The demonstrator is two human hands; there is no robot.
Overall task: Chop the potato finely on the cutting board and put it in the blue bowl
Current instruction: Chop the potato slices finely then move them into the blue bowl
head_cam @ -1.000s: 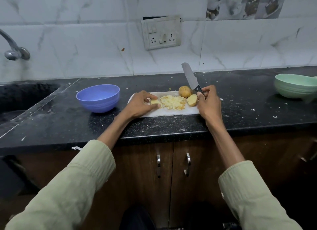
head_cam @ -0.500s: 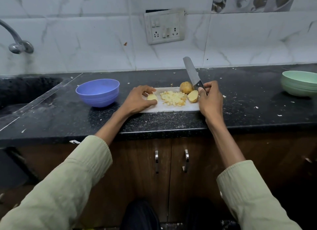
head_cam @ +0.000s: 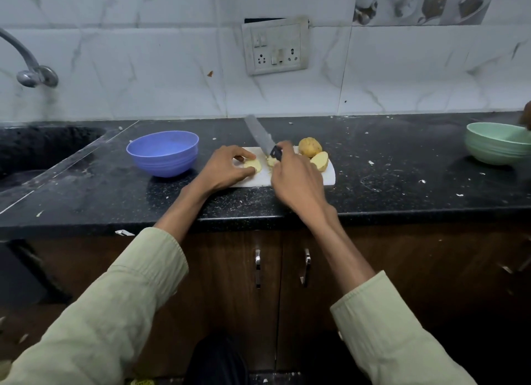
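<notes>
A white cutting board [head_cam: 330, 175] lies on the black counter. My left hand [head_cam: 225, 167] pinches a pale potato piece [head_cam: 253, 164] at the board's left end. My right hand [head_cam: 296, 180] grips a knife [head_cam: 260, 136] by its black handle, blade pointing up and away to the left, above the board's middle. It covers most of the chopped potato [head_cam: 271, 162]. A whole potato piece [head_cam: 309, 147] and a cut half [head_cam: 320, 161] sit at the board's right end. The blue bowl [head_cam: 163, 152] stands just left of the board.
A green bowl [head_cam: 497, 143] stands at the far right of the counter. A dark sink [head_cam: 34, 149] with a tap [head_cam: 31, 71] lies at the far left. Potato scraps dot the counter. A socket plate [head_cam: 275, 50] hangs on the tiled wall.
My right hand has moved left with the knife, from the board's right end to over the chopped pile. My left hand still holds the potato piece.
</notes>
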